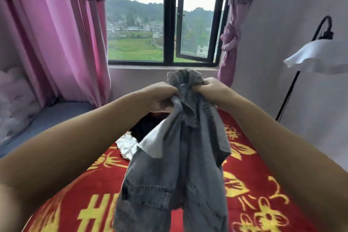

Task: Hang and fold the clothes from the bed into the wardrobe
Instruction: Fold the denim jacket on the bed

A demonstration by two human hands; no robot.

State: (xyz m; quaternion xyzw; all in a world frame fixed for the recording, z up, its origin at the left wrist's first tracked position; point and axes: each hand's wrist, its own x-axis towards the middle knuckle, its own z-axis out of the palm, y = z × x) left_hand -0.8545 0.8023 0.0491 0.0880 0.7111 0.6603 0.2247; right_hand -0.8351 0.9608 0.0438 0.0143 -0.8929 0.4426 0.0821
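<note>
A pair of grey denim jeans [175, 175] hangs in front of me above the bed [263, 194], its top bunched up at chest height. My left hand [162, 98] grips the bunched fabric on the left side. My right hand [211, 88] grips it on the right, close beside the left hand. The legs drop toward the red blanket with yellow flowers and letters. Behind the jeans, a white garment [126, 146] and a dark garment [145, 126] lie on the bed, partly hidden. No wardrobe is in view.
A window [169, 24] with a dark frame is straight ahead, with pink curtains [62, 43] on both sides. A floor lamp with a white shade [316, 58] stands at the right by the wall. A padded headboard [15, 103] and blue mattress edge are at the left.
</note>
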